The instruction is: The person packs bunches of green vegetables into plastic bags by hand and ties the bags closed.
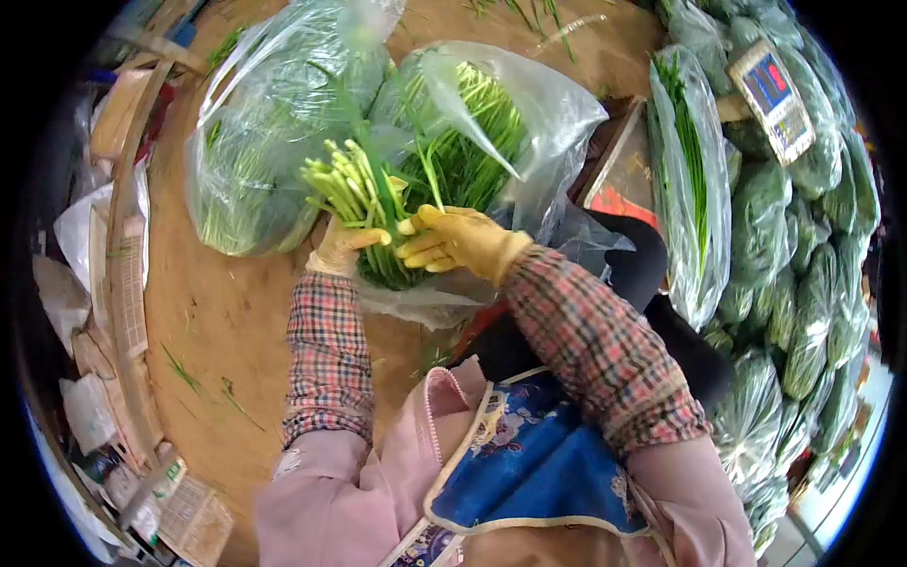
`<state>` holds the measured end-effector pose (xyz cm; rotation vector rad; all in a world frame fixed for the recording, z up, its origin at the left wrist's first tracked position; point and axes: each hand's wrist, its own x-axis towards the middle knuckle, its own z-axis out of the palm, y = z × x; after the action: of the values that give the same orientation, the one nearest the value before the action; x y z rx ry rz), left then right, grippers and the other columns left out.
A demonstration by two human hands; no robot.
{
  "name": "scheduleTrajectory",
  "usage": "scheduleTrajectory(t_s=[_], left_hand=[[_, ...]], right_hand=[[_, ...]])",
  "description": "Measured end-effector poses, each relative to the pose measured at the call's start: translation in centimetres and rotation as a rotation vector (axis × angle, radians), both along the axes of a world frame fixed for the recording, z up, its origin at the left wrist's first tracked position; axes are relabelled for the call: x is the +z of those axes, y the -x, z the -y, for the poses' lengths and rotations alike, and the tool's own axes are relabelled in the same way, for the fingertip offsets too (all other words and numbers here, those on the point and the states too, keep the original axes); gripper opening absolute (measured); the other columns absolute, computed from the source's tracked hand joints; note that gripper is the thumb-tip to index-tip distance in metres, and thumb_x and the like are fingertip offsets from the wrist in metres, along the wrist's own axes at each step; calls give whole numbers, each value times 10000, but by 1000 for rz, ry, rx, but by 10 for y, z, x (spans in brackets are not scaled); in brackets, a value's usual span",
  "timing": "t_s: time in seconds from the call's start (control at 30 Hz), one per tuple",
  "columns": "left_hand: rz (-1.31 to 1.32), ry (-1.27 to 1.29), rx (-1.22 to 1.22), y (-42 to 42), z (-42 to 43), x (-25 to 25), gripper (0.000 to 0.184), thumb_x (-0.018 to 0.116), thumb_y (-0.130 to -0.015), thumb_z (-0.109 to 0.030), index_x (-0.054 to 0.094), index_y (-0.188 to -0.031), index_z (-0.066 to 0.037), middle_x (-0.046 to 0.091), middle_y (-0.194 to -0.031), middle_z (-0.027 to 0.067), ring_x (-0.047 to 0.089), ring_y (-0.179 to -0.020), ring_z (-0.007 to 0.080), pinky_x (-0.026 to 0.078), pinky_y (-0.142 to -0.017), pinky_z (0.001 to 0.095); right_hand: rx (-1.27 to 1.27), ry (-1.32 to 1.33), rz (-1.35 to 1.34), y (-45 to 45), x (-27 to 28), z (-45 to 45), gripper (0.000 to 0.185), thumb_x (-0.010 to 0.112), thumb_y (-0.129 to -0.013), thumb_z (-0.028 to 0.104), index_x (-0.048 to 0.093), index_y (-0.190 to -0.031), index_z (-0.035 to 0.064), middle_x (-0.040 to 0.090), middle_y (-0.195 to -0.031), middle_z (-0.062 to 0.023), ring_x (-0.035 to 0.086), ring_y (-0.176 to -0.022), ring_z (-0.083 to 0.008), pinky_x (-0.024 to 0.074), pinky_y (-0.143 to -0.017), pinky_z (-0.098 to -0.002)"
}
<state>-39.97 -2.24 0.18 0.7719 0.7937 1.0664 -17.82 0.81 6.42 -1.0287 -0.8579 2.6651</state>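
My left hand (348,248), in a yellowish glove, is wrapped round a bunch of garlic chives (342,184), pale cut ends pointing up and left. A darker green strip or leaf crosses the bunch. Beside it, my right hand (463,244), gloved in yellow too, has its fingertips against the bunch. A thin green stalk (431,178) rises from its thumb and fingers, which look pinched on it. Just behind the hands lies an opened clear plastic bag (557,104) full of loose green stalks. The lower leaves of the held bunch are partly hidden.
Another stuffed plastic bag (250,180) stands at left on the brown work surface (227,331). On the right are a long bagged bundle (694,189), a digital scale display (772,101) and stacked green bags (761,222). A wooden edge (123,236) runs along the left.
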Motion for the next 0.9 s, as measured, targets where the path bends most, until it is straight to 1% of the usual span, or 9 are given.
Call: scheduleTrajectory(t_s=[0.2, 0.33, 0.43, 0.5, 0.6, 0.67, 0.83, 0.87, 0.9], left_hand=[[-138, 156, -28, -7, -15, 10, 624, 741, -628, -83, 477, -1191, -40, 563, -1076, 41, 531, -968, 167, 427, -839, 305], [-106, 63, -60, -13, -25, -12, 634, 740, -617, -26, 478, -1194, -50, 562, -1078, 37, 522, -998, 168, 419, -857, 309], [-59, 67, -93, -18, -27, -7, 633, 725, -628, 10, 470, -1203, -54, 554, -1108, 44, 514, -1030, 169, 410, -883, 307], [-184, 118, -35, -15, -24, -8, 614, 691, -634, -19, 469, -1206, -20, 541, -1145, 72, 501, -1048, 209, 397, -898, 330], [-117, 87, 2, -17, -20, -4, 602, 680, -630, -7, 478, -1197, -19, 554, -1118, 62, 511, -1028, 201, 401, -885, 326], [-106, 79, -6, -22, -19, 0, 612, 684, -624, -5, 477, -1200, -18, 554, -1118, 62, 512, -1027, 199, 401, -886, 325], [-217, -116, -104, -57, -15, 23, 659, 740, -651, -24, 453, -1243, -42, 492, -1241, 66, 499, -1067, 178, 399, -915, 321], [-126, -60, 30, -75, -8, 13, 627, 767, -649, -92, 484, -1206, -43, 508, -1222, 77, 504, -1056, 177, 400, -901, 332], [-434, -232, 68, -85, -1, -18, 604, 790, -636, -166, 511, -1157, -43, 539, -1158, 85, 513, -1030, 184, 410, -871, 340]], right_hand=[[-332, -33, 276, -17, -50, -9, 458, 400, -917, 420, 360, -1330, 228, 416, -1308, -105, 446, -1147, -270, 370, -913, -437], [-485, 101, -31, -20, -56, -14, 659, 557, -816, 487, 300, -1365, 229, 344, -1345, -147, 401, -1170, -316, 326, -950, -486], [-692, 229, 37, -32, -47, -35, 550, 510, -862, 451, 317, -1337, 250, 355, -1302, -175, 416, -1119, -366, 338, -933, -525], [-891, 50, -80, -54, -47, -44, 560, 537, -831, 482, 377, -1283, 193, 433, -1192, -133, 445, -1068, -335, 334, -885, -566], [-871, -358, -122, -94, -71, -76, 609, 529, -836, 483, 333, -1328, 183, 409, -1276, -110, 399, -1154, -320, 339, -915, -511], [-884, -430, 37, -107, -13, -83, 658, 513, -843, 482, 268, -1372, 175, 340, -1369, -111, 338, -1230, -329, 345, -940, -470], [-953, -799, 142, -130, 73, -112, 497, 423, -895, 452, 484, -1206, 70, 596, -1102, -104, 532, -1067, -218, 377, -919, -378], [-750, -947, 64, -124, 98, -110, 462, 395, -921, 393, 451, -1228, 53, 505, -1236, -132, 471, -1149, -227, 323, -968, -375], [-730, -950, 58, -114, 106, -106, 462, 395, -921, 393, 451, -1228, 53, 505, -1236, -132, 471, -1149, -227, 323, -968, -375]])
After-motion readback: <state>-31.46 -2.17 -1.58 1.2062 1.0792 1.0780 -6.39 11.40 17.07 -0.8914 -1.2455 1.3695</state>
